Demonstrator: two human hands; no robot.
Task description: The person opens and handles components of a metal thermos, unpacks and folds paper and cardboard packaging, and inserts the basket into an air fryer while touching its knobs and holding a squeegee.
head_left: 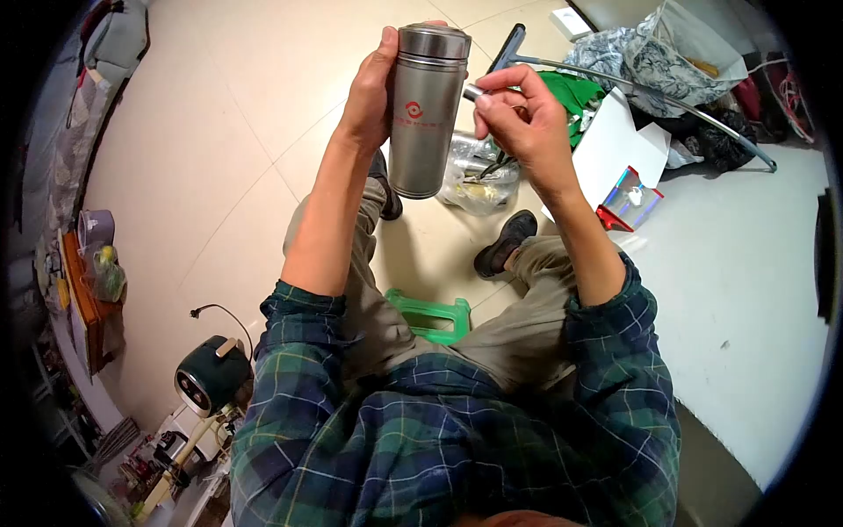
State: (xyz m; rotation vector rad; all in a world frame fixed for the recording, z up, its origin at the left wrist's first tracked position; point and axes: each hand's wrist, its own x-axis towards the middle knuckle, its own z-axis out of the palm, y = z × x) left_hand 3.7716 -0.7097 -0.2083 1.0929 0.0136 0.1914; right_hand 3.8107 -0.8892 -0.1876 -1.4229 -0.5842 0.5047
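Note:
A grey metal vacuum flask [420,145] with a silver screw lid [434,40] and a red emblem stands nearly upright in front of me. My left hand [372,92] is wrapped round its upper left side, thumb near the lid; most of the fingers are behind the flask. Between the thumb and fingertips of my right hand [523,119] is a small silver cylinder [474,92]. Its end is close to the flask's right side; whether they touch I cannot tell.
Below the hands, a clear plastic bag [479,189] lies on the tiled floor. A green stool [430,307] is between my legs. At right are a grey long-handled squeegee [645,86], white cardboard [619,145] and filled bags [685,48]. A dark green appliance [213,375] stands at lower left.

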